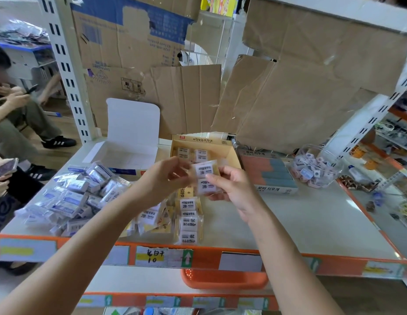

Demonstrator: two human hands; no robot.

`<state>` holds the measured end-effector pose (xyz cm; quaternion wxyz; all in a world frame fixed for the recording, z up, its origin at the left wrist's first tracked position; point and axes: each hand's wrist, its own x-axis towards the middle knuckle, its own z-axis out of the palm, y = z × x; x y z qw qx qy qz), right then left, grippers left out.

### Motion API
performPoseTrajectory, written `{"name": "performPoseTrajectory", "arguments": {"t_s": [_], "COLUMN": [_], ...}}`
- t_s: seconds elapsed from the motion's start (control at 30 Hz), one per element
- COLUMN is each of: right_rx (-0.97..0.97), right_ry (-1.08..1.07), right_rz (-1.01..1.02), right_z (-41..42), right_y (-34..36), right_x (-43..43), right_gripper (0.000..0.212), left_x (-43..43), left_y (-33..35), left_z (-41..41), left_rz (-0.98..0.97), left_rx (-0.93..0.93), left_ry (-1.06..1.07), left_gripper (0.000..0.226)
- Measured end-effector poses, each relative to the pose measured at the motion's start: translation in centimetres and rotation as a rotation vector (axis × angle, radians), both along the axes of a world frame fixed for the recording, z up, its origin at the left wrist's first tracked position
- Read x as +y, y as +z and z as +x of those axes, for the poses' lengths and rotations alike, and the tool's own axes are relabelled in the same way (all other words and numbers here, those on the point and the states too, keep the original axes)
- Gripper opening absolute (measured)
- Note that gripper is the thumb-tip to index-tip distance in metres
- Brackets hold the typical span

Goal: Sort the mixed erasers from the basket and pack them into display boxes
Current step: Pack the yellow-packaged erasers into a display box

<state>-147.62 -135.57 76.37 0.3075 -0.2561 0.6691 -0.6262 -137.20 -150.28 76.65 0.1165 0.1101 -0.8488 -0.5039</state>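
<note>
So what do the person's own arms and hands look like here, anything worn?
Nothing worn shows: the left hand and right hand have no gloves, rings or bracelets, and there is no watch at either wrist. The left forearm and right forearm run bare to the frame's edge, no sleeve in view.

Counts for you: 3 display boxes on the shelf [300, 219]: 1 white box [120, 153], 1 yellow box [204, 140], 1 orange-and-blue box [269, 172]. 1 clear jar [311, 169] of small erasers, too many to count. 1 orange basket [223, 280] below. 2B erasers [204, 178]: 2 pinched between your left hand [166, 176] and right hand [232, 185], 2 visible in the yellow box, roughly 8 loose on the shelf, overlapping. Blue-white erasers [72, 196]: 1 pile, dozens, not countable.
</note>
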Motion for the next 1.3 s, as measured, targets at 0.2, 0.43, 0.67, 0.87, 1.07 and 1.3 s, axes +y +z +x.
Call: {"name": "performPoseTrajectory", "arguments": {"t_s": [0.2,0.43,0.67,0.87,1.07,1.3], "right_rx": [-0.033,-0.029,-0.041,-0.187,-0.423,-0.533], "right_ry": [-0.115,-0.118,-0.121,-0.095,-0.060,-0.055], "right_rz": [0.002,0.019,0.002,-0.098,-0.236,-0.320], "right_z": [-0.5,-0.2,-0.3,-0.5,0.1,1.6], "right_y": [-0.7,-0.8,-0.5,0.2,0.4,0.1], "right_x": [0.9,1.2,1.7,2.2,1.9,0.3], "right_gripper": [0.012,0.011,0.011,0.007,0.024,0.015], "left_x": [1.3,2.0,1.9,0.6,0.8,2.0], "left_y": [-1.1,-1.9,-0.6,0.6,1.2,0.3], "left_z": [0.8,0.3,0.1,0.4,0.1,-0.5], "left_rz": [-0.670,-0.753,-0.510,-0.307,0.423,0.624], "left_rx": [-0.305,-0.336,-0.323,-0.082,0.130,0.167], "left_ry": [-0.259,-0.332,-0.434,-0.192,0.209,0.307], "left_gripper": [0.047,0.046,0.031,0.016,0.010,0.017]}}
